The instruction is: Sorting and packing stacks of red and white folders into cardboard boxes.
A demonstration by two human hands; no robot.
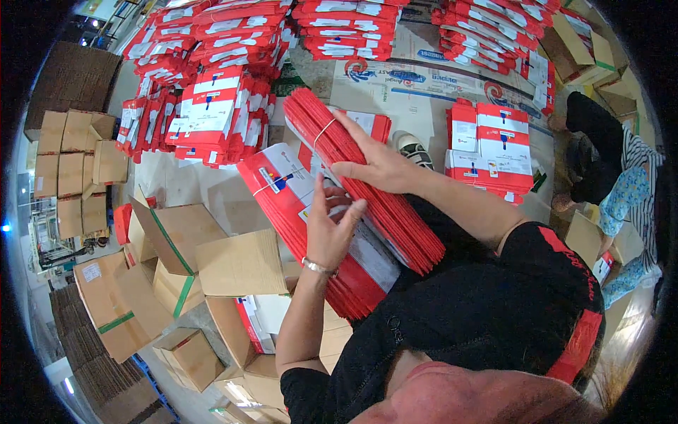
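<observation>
My right hand (374, 161) wraps over a thick bundle of flat red cartons (367, 187), standing on edge with a rubber band round its upper end. Its thumb presses on the red edges and its fingers go over the far side. My left hand (330, 230) is beside the bundle's left face, fingers apart and partly curled. Whether its fingertips touch the bundle I cannot tell. Below that hand lies a second banded bundle of red and white cartons (282, 180), tilted with its printed face up and partly covered by the first bundle and my left forearm.
Stacks of banded red cartons (212, 106) cover the floor ahead; another stack (491, 148) stands at the right. Open cardboard boxes (240, 261) crowd my left, one holding red and white cartons (256, 321). A co-worker in patterned sleeves (625, 194) is at the far right.
</observation>
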